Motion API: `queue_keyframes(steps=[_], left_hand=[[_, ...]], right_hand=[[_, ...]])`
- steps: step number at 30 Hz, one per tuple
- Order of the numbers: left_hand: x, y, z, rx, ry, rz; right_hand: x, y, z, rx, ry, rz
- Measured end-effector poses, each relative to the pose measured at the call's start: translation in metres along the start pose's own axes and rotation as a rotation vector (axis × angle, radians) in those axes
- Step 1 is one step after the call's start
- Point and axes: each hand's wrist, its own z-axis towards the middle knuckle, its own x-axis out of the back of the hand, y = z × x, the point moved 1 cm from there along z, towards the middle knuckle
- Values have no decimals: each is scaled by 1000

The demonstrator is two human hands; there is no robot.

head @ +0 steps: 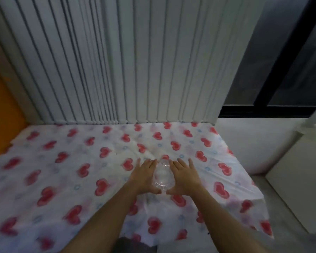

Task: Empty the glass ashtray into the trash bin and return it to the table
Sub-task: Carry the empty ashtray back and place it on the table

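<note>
A clear glass ashtray [162,177] sits on the table, which is covered by a white cloth with red hearts [66,172]. My left hand [144,177] presses against the ashtray's left side and my right hand [185,177] against its right side, fingers stretched forward, thumbs near its front edge. Both palms cup the glass between them. The frame is blurred, so I cannot make out what the ashtray contains. No trash bin is in view.
White vertical blinds [117,61] hang right behind the table. A dark window [285,70] is at the back right. A white cabinet or box [295,181] stands to the right of the table. An orange wall [2,115] borders the left.
</note>
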Motion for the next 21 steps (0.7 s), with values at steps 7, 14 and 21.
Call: queue_keyframes(steps=[7,14,21], left_hand=[[2,-95,-11,144,-66,4],[-9,-166,13,182,-120,-31],[-32,-206,48,149,-166,-93]], right_hand=[[7,-68,83,124,5,5],[0,-101,156,189,-11,24],[-20,-107,207,141,-110,23]])
